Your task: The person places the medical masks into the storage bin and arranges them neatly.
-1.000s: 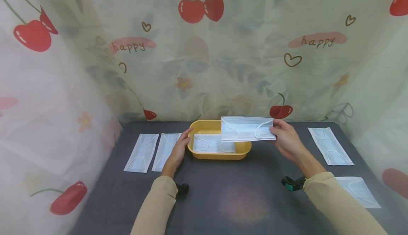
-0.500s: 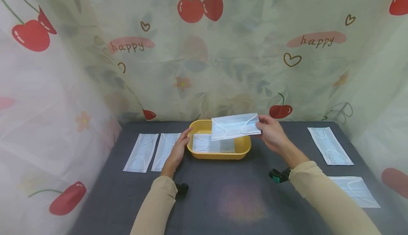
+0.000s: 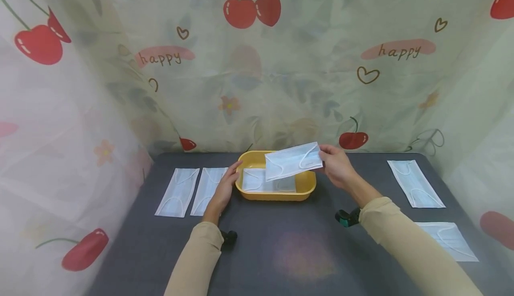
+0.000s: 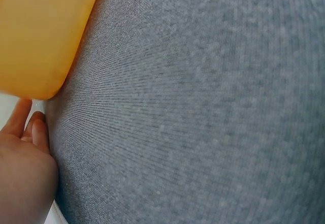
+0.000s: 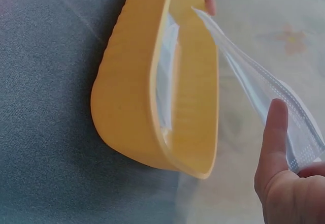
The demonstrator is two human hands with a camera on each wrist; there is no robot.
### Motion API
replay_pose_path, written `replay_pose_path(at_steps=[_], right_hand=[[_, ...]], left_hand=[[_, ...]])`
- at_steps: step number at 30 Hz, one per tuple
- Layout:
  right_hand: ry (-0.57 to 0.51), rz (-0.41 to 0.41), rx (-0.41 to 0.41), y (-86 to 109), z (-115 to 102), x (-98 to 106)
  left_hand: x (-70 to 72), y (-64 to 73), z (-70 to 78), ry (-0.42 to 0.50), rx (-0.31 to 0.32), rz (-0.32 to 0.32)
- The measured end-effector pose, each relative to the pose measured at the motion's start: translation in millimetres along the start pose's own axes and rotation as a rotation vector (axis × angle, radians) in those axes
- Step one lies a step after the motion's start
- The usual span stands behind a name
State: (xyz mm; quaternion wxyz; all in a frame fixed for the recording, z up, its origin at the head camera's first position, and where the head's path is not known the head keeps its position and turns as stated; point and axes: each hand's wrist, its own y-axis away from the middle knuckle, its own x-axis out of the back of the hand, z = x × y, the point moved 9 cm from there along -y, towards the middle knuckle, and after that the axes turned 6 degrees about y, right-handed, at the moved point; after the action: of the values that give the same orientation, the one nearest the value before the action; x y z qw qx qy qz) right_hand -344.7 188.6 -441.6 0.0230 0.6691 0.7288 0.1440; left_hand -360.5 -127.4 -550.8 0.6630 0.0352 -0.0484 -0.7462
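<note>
A yellow plastic basket (image 3: 277,196) stands near the table's back edge, with a pale blue face mask (image 3: 253,181) lying flat in it. My right hand (image 3: 338,166) pinches the right end of another face mask (image 3: 293,161), held tilted above the basket, its left end lower. In the right wrist view this held mask (image 5: 254,84) slants over the basket's opening, the thumb lying along it. My left hand (image 3: 225,190) rests its fingers against the basket's left end. From the left wrist, the fingers (image 4: 19,120) look fairly straight at the basket's corner (image 4: 45,56).
Two face masks lie side by side on the left, one mask (image 3: 178,192) fully visible and the other mask (image 3: 206,189) partly behind my left hand. On the right are a slanted mask (image 3: 416,184) and a nearer mask (image 3: 451,242), partly covered by my sleeve. A patterned curtain surrounds the grey table (image 3: 257,242).
My right hand has moved left with the face mask, bringing it further over the basket and tilting its left end down. The left hand has stayed at the basket's side.
</note>
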Motion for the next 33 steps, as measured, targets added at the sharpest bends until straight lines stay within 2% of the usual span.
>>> replay_pose_path(at_steps=[12, 26, 33], right_hand=[[0.018, 0.004, -0.029, -11.5, 5, -16], [-0.059, 0.005, -0.046, -21.9, 9, -37], [-0.038, 0.018, -0.054, -28.5, 14, -48]], left_hand=[[-0.4, 0.6, -0.6, 0.007, 0.0, 0.002], [-1.1, 1.2, 2.0, 0.01, -0.01, 0.0], [0.0, -0.8, 2.1, 0.008, -0.021, -0.004]])
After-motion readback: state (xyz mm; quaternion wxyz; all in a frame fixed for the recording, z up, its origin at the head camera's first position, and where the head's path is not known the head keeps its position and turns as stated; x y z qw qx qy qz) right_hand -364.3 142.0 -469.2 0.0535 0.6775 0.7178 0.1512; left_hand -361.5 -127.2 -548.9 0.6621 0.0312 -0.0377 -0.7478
